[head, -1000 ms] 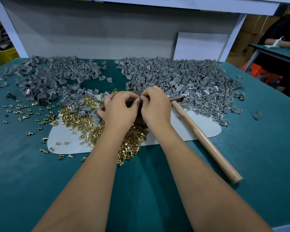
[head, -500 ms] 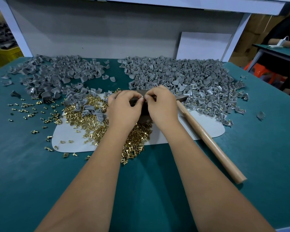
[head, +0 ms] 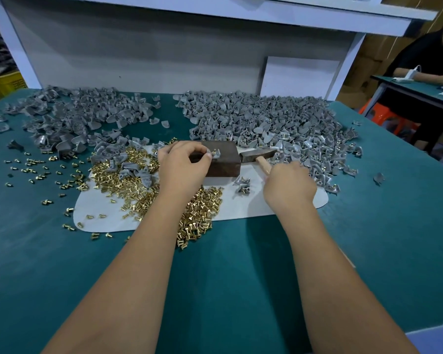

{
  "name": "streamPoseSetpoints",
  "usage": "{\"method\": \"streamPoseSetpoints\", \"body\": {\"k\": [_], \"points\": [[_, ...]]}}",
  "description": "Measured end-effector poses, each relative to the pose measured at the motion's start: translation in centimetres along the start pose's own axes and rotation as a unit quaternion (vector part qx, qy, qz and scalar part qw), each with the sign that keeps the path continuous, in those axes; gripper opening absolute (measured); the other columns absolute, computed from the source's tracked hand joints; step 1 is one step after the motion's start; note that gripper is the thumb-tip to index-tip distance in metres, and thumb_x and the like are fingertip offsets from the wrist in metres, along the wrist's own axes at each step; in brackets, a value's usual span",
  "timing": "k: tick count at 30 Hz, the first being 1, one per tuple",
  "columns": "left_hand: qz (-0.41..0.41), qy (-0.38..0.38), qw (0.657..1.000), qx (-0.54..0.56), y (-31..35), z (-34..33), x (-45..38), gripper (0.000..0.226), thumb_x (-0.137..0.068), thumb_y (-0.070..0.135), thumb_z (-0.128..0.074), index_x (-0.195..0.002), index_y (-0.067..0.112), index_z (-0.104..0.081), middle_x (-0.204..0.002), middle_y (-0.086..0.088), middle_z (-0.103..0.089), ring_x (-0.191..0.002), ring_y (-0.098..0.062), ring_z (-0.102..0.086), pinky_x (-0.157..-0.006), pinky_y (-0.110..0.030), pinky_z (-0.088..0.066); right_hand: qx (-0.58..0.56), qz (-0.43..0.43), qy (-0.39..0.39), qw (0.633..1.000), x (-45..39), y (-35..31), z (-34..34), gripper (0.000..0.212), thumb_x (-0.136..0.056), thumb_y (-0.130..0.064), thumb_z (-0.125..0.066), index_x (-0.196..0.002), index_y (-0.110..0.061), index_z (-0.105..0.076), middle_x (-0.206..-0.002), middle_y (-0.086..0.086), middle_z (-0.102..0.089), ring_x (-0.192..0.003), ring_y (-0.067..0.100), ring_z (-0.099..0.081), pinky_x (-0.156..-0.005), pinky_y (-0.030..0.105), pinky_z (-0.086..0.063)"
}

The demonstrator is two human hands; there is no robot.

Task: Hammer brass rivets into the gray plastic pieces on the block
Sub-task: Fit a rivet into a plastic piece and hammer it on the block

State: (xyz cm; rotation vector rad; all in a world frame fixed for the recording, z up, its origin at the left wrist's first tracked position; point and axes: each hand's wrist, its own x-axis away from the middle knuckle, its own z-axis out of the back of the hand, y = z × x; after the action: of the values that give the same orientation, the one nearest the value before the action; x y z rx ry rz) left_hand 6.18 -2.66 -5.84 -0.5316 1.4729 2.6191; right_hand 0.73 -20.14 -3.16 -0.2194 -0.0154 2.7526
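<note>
Teal table (head: 368, 251): left hand (head: 183, 166) pinching gray piece (head: 216, 154), right hand (head: 289, 186) around hammer (head: 262, 163).

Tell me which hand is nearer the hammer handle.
Right. The right hand is at the hammer handle; the left hand holds a gray piece on the block.

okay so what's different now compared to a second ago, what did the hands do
The right hand left the block and moved right and toward the person onto the hammer handle; its grip is blurred. The left hand stayed, pinching the gray piece with its rivet on the block, now uncovered. The piles and loose rivets lie as before.
</note>
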Motion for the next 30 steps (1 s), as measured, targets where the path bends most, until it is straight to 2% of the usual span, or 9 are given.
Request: {"method": "streamPoseSetpoints", "body": {"k": [4,8,10,13,16,20,23,28,30], "points": [[0.008,0.002,1.000,-0.021,0.4,0.1,0.3,0.005,-0.091,0.034,-0.063,-0.090,0.038,-0.063,-0.101,0.021,-0.055,-0.125,-0.021,-0.032,-0.091,-0.029,-0.027,-0.073,-0.024,0.015,0.997,-0.3,0.0,-0.1,0.033,-0.095,-0.019,-0.051,-0.122,-0.001,-0.050,-0.122,0.018,-0.051,-0.109,0.033,-0.053,-0.069,0.032,-0.036],[0.018,0.010,0.999,-0.041,0.6,0.2,0.4,0.007,-0.090,0.038,-0.063,-0.085,0.043,-0.060,-0.101,0.024,-0.054,-0.127,-0.020,-0.034,-0.103,-0.042,-0.033,-0.130,-0.025,0.079,0.988,-0.2,-0.3,1.5,0.026,-0.092,-0.013,-0.055,-0.112,-0.006,-0.039,-0.091,0.010,-0.060,-0.067,0.028,-0.049,-0.046,0.027,-0.023],[0.022,0.011,0.999,-0.037,0.6,0.2,0.4,0.009,-0.089,0.040,-0.064,-0.083,0.044,-0.060,-0.101,0.025,-0.055,-0.127,-0.018,-0.034,-0.106,-0.050,-0.030,-0.170,0.015,0.124,0.978,0.4,-0.5,2.7,0.025,-0.092,-0.012,-0.053,-0.112,-0.013,-0.038,-0.084,0.008,-0.059,-0.060,0.026,-0.045,-0.044,0.028,-0.023],[0.040,0.023,0.996,-0.073,0.6,0.1,0.3,0.007,-0.088,0.047,-0.064,-0.081,0.046,-0.064,-0.103,0.027,-0.059,-0.129,-0.014,-0.034,-0.107,-0.057,-0.019,-0.231,0.117,0.132,0.957,1.7,-1.0,4.1,0.050,-0.094,-0.013,-0.049,-0.135,-0.038,-0.040,-0.103,0.006,-0.068,-0.081,0.032,-0.060,-0.062,0.036,-0.047],[0.052,0.031,0.995,-0.083,0.7,0.0,0.1,0.010,-0.086,0.048,-0.066,-0.076,0.048,-0.063,-0.108,0.029,-0.062,-0.130,-0.013,-0.036,-0.106,-0.055,-0.013,-0.177,0.153,0.117,0.965,2.3,-1.6,5.0,0.064,-0.092,-0.016,-0.051,-0.140,-0.054,-0.031,-0.117,-0.004,-0.067,-0.102,0.028,-0.062,-0.072,0.034,-0.046],[0.058,0.051,0.994,-0.070,0.6,-0.4,0.1,0.020,-0.085,0.046,-0.070,-0.068,0.047,-0.059,-0.092,0.030,-0.055,-0.129,-0.010,-0.036,-0.103,-0.049,-0.010,-0.144,0.165,0.164,0.962,2.9,-2.2,4.7,0.076,-0.091,-0.012,-0.051,-0.139,-0.060,-0.018,-0.099,-0.001,-0.070,-0.083,0.028,-0.065,-0.059,0.031,-0.039],[0.056,0.058,0.995,-0.061,0.6,-0.4,0.1,0.020,-0.084,0.044,-0.070,-0.067,0.048,-0.059,-0.091,0.032,-0.054,-0.128,-0.009,-0.037,-0.098,-0.042,-0.009,-0.099,0.192,0.134,0.967,3.4,-2.6,3.8,0.076,-0.092,-0.013,-0.049,-0.139,-0.062,-0.014,-0.094,0.001,-0.067,-0.079,0.027,-0.060,-0.056,0.030,-0.036],[0.044,0.059,0.995,-0.067,0.2,-0.5,0.0,0.007,-0.085,0.045,-0.070,-0.078,0.046,-0.067,-0.104,0.026,-0.065,-0.129,-0.013,-0.040,-0.102,-0.051,-0.014,-0.117,0.156,0.218,0.956,3.2,-3.0,4.5,0.077,-0.089,-0.011,-0.053,-0.141,-0.057,-0.019,-0.075,0.002,-0.057,-0.059,0.026,-0.054,-0.048,0.028,-0.032],[0.045,0.055,0.995,-0.063,0.3,-0.5,0.0,0.014,-0.085,0.044,-0.069,-0.073,0.049,-0.063,-0.098,0.031,-0.059,-0.128,-0.012,-0.039,-0.101,-0.050,-0.014,-0.112,0.169,0.185,0.962,3.4,-2.9,3.7,0.078,-0.089,-0.011,-0.052,-0.141,-0.058,-0.018,-0.077,0.001,-0.057,-0.065,0.026,-0.055,-0.053,0.029,-0.032]]}}
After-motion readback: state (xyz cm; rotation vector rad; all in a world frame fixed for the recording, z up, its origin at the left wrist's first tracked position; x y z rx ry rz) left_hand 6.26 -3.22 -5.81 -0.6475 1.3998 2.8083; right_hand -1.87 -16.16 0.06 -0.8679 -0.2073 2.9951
